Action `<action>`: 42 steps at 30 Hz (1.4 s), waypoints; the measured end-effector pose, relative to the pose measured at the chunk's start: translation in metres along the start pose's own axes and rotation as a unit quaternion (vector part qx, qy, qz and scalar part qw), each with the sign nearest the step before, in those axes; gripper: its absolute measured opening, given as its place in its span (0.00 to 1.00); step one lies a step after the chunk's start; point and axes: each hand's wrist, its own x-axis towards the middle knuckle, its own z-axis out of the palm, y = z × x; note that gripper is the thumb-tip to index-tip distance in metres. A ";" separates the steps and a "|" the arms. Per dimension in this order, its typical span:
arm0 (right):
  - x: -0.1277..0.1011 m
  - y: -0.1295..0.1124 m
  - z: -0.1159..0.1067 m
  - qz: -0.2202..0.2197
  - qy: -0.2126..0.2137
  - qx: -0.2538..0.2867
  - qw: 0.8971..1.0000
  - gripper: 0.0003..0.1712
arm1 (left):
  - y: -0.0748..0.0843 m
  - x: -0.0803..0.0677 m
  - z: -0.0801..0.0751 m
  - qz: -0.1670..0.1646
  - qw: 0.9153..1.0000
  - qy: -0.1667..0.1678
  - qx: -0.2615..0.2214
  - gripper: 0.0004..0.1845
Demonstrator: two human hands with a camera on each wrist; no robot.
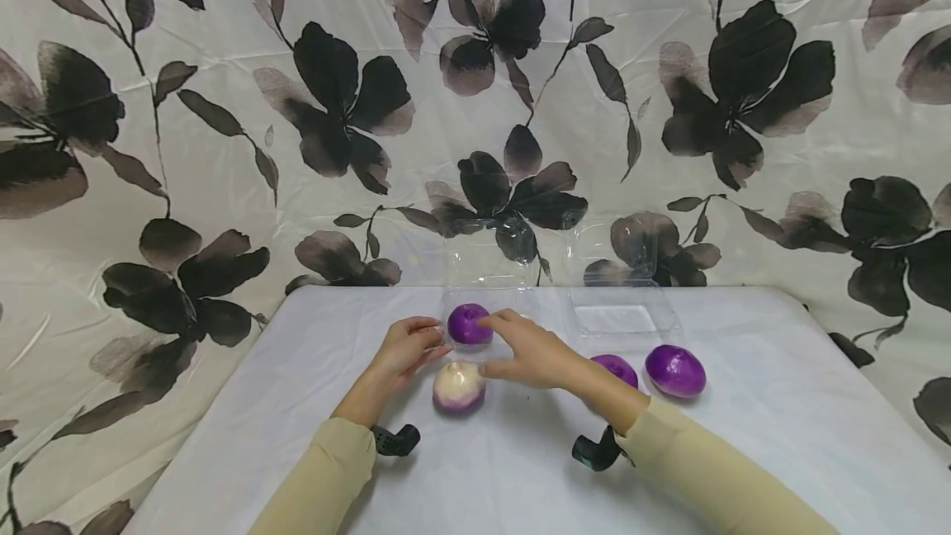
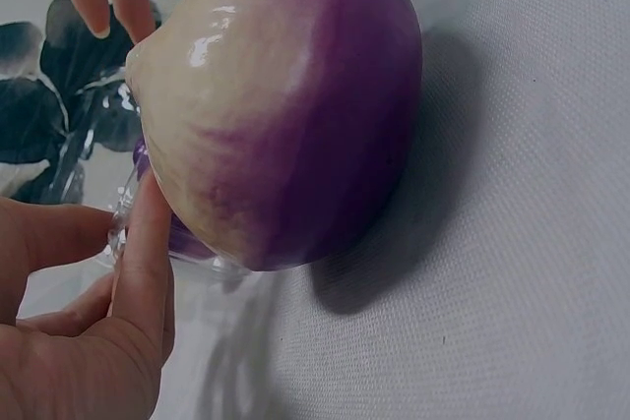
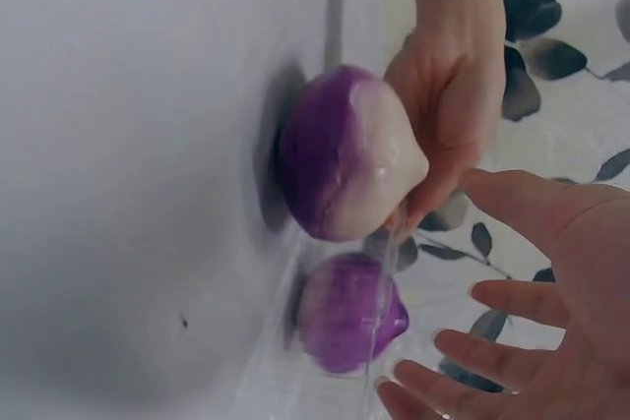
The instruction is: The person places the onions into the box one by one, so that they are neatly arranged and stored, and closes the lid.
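My left hand point(image 1: 404, 349) pinches the near left edge of a clear plastic clamshell box point(image 2: 116, 223) between thumb and fingers. Inside that box sits a purple onion point(image 1: 466, 324). A white and purple onion point(image 1: 458, 388) lies on the cloth just in front of it, close to both hands, with its pale tip showing in the right wrist view. Over the right side of the box and this onion, my right hand point(image 1: 537, 351) hovers with fingers spread and nothing in its grip. Its palm and parted fingers point(image 3: 512, 366) show in the right wrist view.
To the right stands a second clear clamshell box point(image 1: 624, 320), its lid raised. Before it lie a purple onion point(image 1: 676, 371) and another onion point(image 1: 617, 367) partly hidden by my right forearm. White cloth covers the table point(image 1: 520, 469); a floral curtain point(image 1: 475, 122) hangs behind.
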 end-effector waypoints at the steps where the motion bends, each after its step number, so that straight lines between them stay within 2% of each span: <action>1: -0.002 -0.001 0.001 0.000 0.001 -0.002 1.000 0.39 | 0.000 0.000 0.000 0.000 1.000 -0.001 0.001 0.21; 7: -0.007 -0.007 0.011 -0.002 0.001 0.000 1.000 0.38 | 0.000 0.000 0.000 0.000 1.000 -0.003 0.002 0.21; 11: -0.007 -0.007 0.020 -0.003 -0.002 0.026 1.000 0.39 | 0.000 -0.001 0.000 0.004 1.000 -0.004 -0.002 0.22; 17: -0.002 -0.003 0.037 -0.033 -0.003 0.085 0.996 0.38 | 0.001 -0.001 0.000 0.003 1.000 -0.006 -0.001 0.23; 23: 0.002 -0.002 0.051 -0.060 0.010 0.103 0.993 0.31 | 0.001 0.000 0.001 0.002 1.000 -0.004 -0.001 0.22; 34: 0.009 -0.007 0.062 -0.031 0.024 0.091 0.995 0.30 | 0.003 -0.002 0.002 0.004 1.000 -0.004 0.006 0.23; 42: 0.010 -0.008 0.063 -0.041 0.027 0.085 0.995 0.27 | 0.003 -0.001 0.001 0.001 1.000 -0.003 0.010 0.22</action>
